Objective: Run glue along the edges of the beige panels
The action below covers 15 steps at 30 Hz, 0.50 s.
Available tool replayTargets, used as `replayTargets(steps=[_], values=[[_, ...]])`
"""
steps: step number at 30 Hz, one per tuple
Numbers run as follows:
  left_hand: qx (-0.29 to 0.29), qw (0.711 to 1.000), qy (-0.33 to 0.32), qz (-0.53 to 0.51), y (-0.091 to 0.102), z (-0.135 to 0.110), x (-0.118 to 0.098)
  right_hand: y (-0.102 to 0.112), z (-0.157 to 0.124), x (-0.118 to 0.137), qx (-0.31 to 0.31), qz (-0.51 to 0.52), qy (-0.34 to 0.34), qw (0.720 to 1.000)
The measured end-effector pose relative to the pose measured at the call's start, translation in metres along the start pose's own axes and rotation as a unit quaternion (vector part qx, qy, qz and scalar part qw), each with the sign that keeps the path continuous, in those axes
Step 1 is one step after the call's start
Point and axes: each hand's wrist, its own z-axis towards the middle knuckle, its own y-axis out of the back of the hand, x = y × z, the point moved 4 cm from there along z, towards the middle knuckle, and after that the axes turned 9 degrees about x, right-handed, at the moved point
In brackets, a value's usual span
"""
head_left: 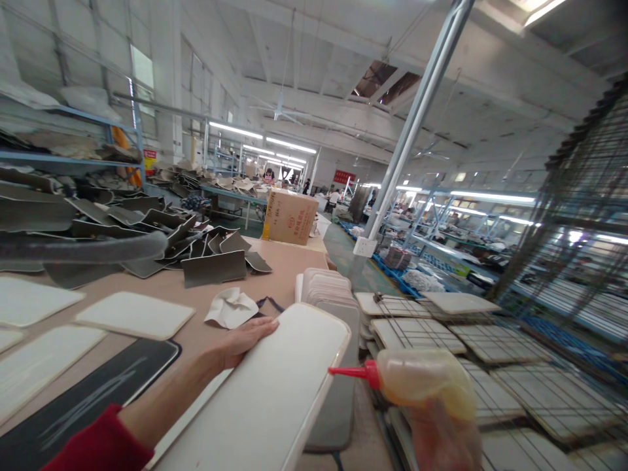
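Note:
My left hand [248,338] grips the left edge of a white panel with rounded corners [275,386], which is tilted up over the table. In my right hand [444,435] is a squeeze bottle [422,376] of yellowish liquid, blurred at its base. The bottle's red nozzle [350,371] points left, its tip at the panel's right edge. A shiny, yellowish line runs along that edge. Behind the panel stands a stack of similar grey and white panels [326,291]. A crumpled white scrap [231,309] lies just beyond my left hand.
White panels [137,314] and a black panel [98,399] lie on the left of the table. Curved grey pieces [213,265] are heaped behind them. A cardboard box [290,218] stands at the far end. Wire racks [495,363] on the right hold more panels.

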Motion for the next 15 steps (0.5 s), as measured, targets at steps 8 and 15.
replayTargets(steps=[8, 15], values=[[0.029, 1.000, -0.001, -0.010, 0.001, 0.002, -0.001, -0.004, -0.003, -0.003, 0.072, -0.024, 0.017, 0.997], [0.047, 0.999, 0.001, -0.026, -0.001, 0.008, -0.001, -0.005, -0.011, -0.004, 0.053, -0.044, -0.019, 0.997]])
